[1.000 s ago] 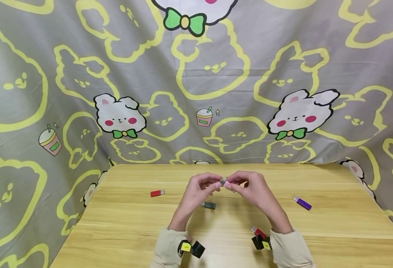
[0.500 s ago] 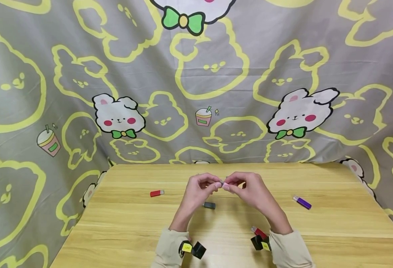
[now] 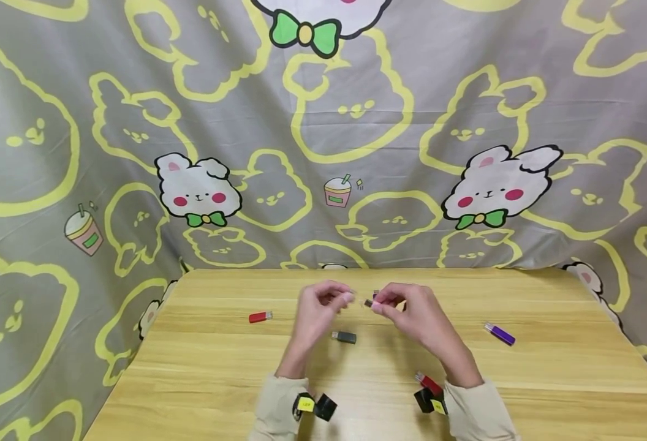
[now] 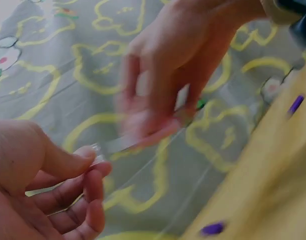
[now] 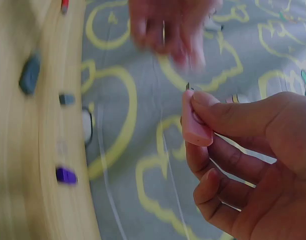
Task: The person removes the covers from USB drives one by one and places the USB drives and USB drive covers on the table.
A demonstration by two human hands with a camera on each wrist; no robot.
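My right hand point(image 3: 416, 311) pinches a pink USB flash drive point(image 5: 194, 125) between thumb and fingers, its metal plug bare and directed at the other hand. To its left, and apart from it, my left hand point(image 3: 317, 311) is blurred in the head view. A small clear cap point(image 4: 97, 154) sits between the left thumb and index finger in the left wrist view. Both hands are raised over the wooden table point(image 3: 208, 367). On the table below them lies a dark grey flash drive point(image 3: 345, 337).
A red flash drive point(image 3: 260, 317) lies at the left, a purple one point(image 3: 501, 334) at the right. Near the right wrist is another red flash drive point(image 3: 428, 384). A second purple item point(image 5: 66, 175) and a small grey one point(image 5: 66, 99) show in the right wrist view. Patterned cloth point(image 3: 268, 135) hangs behind.
My hands were together at the flash drive; now the left has pulled away to the left with the clear cap, leaving a gap. The right hand has hardly moved.
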